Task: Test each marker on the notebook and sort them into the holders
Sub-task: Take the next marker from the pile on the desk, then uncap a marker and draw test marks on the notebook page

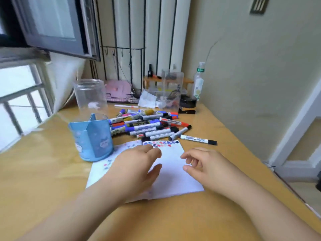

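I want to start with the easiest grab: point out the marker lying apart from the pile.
The black-capped marker lying alone on the table to the right of the pile, just beyond the notebook's far right corner. The others are heaped together.

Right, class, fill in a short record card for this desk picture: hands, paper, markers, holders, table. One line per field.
left hand: left hand open, over the notebook, holding nothing
right hand: right hand loosely curled, holding nothing
paper: notebook lies flat, coloured test marks along its far edge
markers: pile of markers beyond the notebook; one black-capped marker lies apart to the right
holders: blue cup left of the notebook; clear jar behind it
table: wooden table
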`<state>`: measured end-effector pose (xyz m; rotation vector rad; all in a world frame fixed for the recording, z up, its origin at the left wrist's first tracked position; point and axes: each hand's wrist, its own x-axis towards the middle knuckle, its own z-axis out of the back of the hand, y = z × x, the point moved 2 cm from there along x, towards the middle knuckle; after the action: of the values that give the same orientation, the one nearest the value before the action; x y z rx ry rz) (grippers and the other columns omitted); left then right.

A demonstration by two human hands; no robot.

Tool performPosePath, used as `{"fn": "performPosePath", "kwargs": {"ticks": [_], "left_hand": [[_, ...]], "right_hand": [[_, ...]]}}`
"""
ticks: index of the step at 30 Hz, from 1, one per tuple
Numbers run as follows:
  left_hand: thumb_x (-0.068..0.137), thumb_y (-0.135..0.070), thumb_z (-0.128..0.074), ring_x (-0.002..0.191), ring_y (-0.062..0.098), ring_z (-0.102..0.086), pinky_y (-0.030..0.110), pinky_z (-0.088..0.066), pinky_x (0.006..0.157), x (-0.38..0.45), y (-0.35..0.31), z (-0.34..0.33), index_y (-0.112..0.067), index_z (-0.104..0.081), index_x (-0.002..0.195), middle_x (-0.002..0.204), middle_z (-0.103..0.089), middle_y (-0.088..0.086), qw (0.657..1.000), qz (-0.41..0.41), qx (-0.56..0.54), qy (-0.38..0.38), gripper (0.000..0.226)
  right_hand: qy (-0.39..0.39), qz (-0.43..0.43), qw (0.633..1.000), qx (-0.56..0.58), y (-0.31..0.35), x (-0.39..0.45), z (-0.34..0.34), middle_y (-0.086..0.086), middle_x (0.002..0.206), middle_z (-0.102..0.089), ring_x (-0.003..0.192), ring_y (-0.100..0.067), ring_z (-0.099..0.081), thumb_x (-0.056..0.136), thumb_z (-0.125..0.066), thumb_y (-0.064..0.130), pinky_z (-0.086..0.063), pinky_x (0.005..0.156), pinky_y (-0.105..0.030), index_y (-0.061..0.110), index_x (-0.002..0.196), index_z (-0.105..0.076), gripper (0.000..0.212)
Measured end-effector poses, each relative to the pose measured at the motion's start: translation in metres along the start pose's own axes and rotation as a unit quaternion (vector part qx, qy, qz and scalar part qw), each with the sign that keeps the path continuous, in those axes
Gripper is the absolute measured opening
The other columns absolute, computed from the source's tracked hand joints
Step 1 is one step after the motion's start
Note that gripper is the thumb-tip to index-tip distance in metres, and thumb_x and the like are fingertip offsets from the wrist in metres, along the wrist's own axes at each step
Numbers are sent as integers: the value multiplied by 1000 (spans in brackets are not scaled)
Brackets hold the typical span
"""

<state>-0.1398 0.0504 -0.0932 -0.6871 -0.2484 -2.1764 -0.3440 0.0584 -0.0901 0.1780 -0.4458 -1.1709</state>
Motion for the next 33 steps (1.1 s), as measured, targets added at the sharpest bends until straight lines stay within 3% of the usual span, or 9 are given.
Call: {"fn": "performPosePath", "kwargs": {"ticks": [6,9,13,19,23,26,28,30,33], "left_hand": [[70,-29,-56,65,23,-59,34,-50,46,14,52,-21,-18,-63,80,72,-60,-2,999,45,-3,5,16],[68,-27,-56,63,21,-58,31,-46,46,21,64,-32,-20,-62,76,70,-58,-4,997,72,-14,-3,13],[76,-32,-44,73,21,-57,34,-50,54,18,73,-51,-19,-63,83,79,-59,-4,993,101,-63,-9,23],[77,-34,-40,76,22,-57,34,-50,60,12,79,-49,-17,-64,91,84,-60,-2,994,86,-75,0,32],[77,-33,-42,74,21,-57,32,-50,59,10,79,-45,-17,-63,91,84,-60,-2,994,86,-74,2,30],[76,-33,-43,73,21,-59,29,-49,57,9,79,-43,-17,-63,90,83,-61,-3,993,94,-76,-5,29],[77,-35,-42,73,20,-59,29,-50,57,8,79,-42,-17,-62,91,83,-61,-4,991,102,-84,-16,30],[80,-40,-44,78,16,-58,30,-49,62,7,76,-42,-19,-60,95,86,-60,-7,986,121,-109,-33,30],[87,-44,-51,86,4,-52,20,-40,72,6,71,-41,-25,-53,105,95,-56,-16,969,166,-172,-59,26]], "right_hand": [[50,-32,993,-101,-7,77,-30,9,119,-52,102,-10,-51,94,-51,31,-43,82,-25,26,126,-52,32],[40,-40,990,-131,-18,103,-41,3,130,-46,121,-17,-44,96,-47,26,-43,92,-32,21,132,-47,36],[-2,-21,984,-178,-24,136,-54,3,138,-39,127,-19,-35,94,-47,10,-36,101,-32,20,139,-41,46],[-6,9,970,-245,-26,170,-64,-3,120,-49,117,-23,-40,82,-47,-6,-35,89,-30,14,119,-53,42],[-4,51,957,-285,-20,172,-65,-3,116,-49,117,-24,-39,84,-49,-3,-30,94,-31,15,115,-52,36],[-64,113,946,-299,-8,164,-61,0,108,-51,105,-22,-43,83,-58,1,-32,89,-31,16,110,-54,30],[-97,89,971,-200,2,153,-52,4,101,-51,96,-18,-43,90,-58,11,-32,80,-29,16,105,-53,17],[-70,-14,997,23,12,140,-48,6,96,-56,89,-15,-50,94,-52,18,-37,75,-29,18,99,-52,5],[-42,-134,913,384,26,117,-54,-1,85,-67,71,-7,-63,96,-50,12,-49,69,-26,17,90,-55,9]]}}
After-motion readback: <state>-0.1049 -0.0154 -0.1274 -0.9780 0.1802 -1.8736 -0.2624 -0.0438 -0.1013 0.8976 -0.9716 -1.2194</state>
